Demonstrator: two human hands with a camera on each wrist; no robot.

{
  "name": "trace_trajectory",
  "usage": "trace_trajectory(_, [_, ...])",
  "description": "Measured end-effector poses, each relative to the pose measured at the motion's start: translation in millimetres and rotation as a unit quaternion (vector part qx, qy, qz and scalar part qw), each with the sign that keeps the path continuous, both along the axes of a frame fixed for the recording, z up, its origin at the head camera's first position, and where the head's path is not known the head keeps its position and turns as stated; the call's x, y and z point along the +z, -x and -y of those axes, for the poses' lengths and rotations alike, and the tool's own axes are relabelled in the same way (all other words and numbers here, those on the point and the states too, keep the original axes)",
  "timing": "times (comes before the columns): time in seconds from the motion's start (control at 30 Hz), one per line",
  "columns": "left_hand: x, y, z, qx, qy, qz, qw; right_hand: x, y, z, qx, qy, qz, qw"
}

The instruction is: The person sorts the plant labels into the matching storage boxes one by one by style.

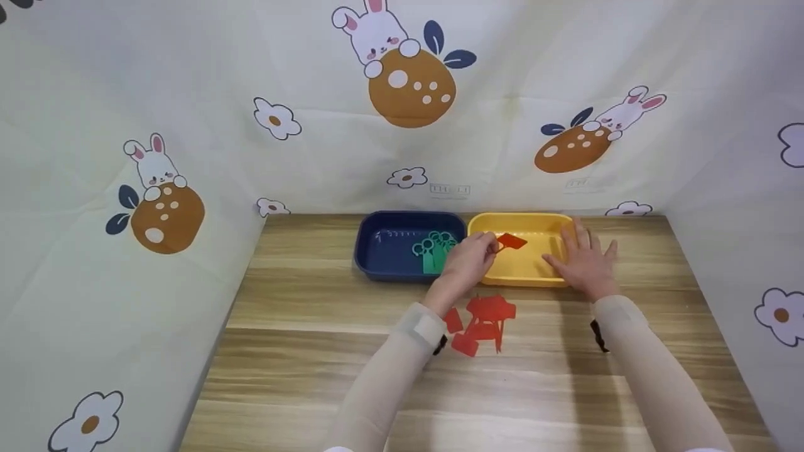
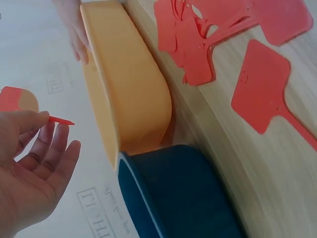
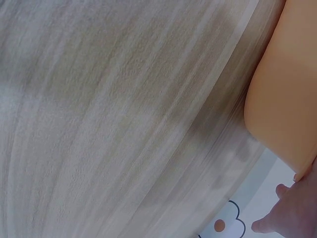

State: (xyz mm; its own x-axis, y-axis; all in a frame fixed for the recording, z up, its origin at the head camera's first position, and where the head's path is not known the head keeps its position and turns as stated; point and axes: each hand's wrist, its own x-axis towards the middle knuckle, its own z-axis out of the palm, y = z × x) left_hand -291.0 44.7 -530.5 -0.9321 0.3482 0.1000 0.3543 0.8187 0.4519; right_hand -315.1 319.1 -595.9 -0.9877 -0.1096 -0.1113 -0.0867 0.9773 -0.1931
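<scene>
My left hand [image 1: 468,256] pinches a red plant label [image 1: 512,241] between thumb and fingertips, over the yellow tray [image 1: 521,280]. In the left wrist view its thin pointed stem [image 2: 62,120] sticks out past the thumb. My right hand [image 1: 589,263] rests on the tray's right rim with fingers spread and the thumb reaching over the inside. On the table in front of the trays lies a loose pile of red plant labels [image 1: 492,307], partly behind the left wrist.
A dark blue tray [image 1: 383,276] stands against the yellow one on its left. Inside it are several flat green pieces with ring ends [image 1: 433,257], partly hidden by the left hand. Printed cloth walls [image 1: 502,157] enclose the wooden table [image 1: 301,351] at the back and sides.
</scene>
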Motion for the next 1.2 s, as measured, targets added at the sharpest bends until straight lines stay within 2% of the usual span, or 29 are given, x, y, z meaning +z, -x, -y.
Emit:
trace_trajectory(0.2, [-8.8, 8.0, -14, 0.005, 0.0, 0.03, 0.9995, 2.5, -2.0, 2, 0.001, 0.0, 0.004, 1.0])
trace_trajectory(0.3, [-14.3, 10.1, -19, 0.006, 0.016, 0.037, 0.9991, 1.5, -1.8, 2, 0.0, 0.001, 0.004, 1.0])
trace_trajectory(0.47, [-24.1, 12.3, -25, 0.011, 0.066, 0.025, 0.9974, -0.8, -1.3, 3, -0.004, 0.009, 0.0, 1.0])
trace_trajectory(0.67, [-32.4, 16.5, -31, 0.012, 0.131, 0.014, 0.9912, -1.8, -1.3, 4, -0.006, 0.024, -0.003, 1.0])
trace_trajectory(0.87, [-37.7, 18.9, -34, 0.015, 0.161, 0.019, 0.9867, -3.4, 0.6, 4, -0.007, 0.026, -0.003, 1.0])
trace_trajectory(1.2, [-42.0, 20.0, -40, -0.002, 0.21, 0.0, 0.9778, -3.3, 1.6, 2, -0.011, 0.022, -0.005, 1.0])
